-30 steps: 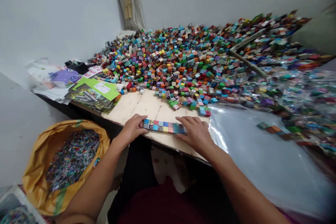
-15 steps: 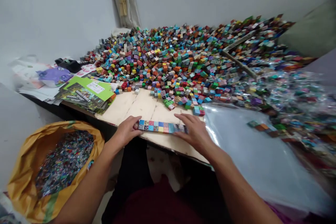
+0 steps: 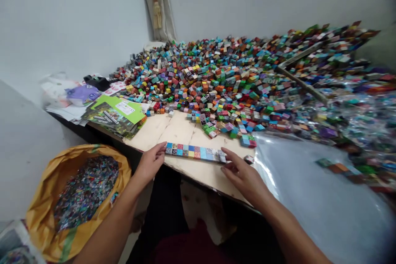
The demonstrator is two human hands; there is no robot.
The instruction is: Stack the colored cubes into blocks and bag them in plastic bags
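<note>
A double row of small coloured cubes [image 3: 195,152] lies on the wooden board [image 3: 173,130] near its front edge. My left hand [image 3: 151,161] presses against the row's left end, fingers held together. My right hand [image 3: 243,173] touches the row's right end with its fingertips, fingers extended and a little apart. Neither hand has anything lifted. One loose cube [image 3: 248,159] lies just right of my right hand.
A huge heap of coloured cubes [image 3: 235,74] covers the back of the table. Clear plastic bags [image 3: 309,189] lie at the right, printed green cards [image 3: 116,113] at the left. A yellow sack [image 3: 77,198] full of small packets stands on the floor at the left.
My right hand has slid off the top of the row to its right end, so the whole row now shows. My left hand stays at the left end.
</note>
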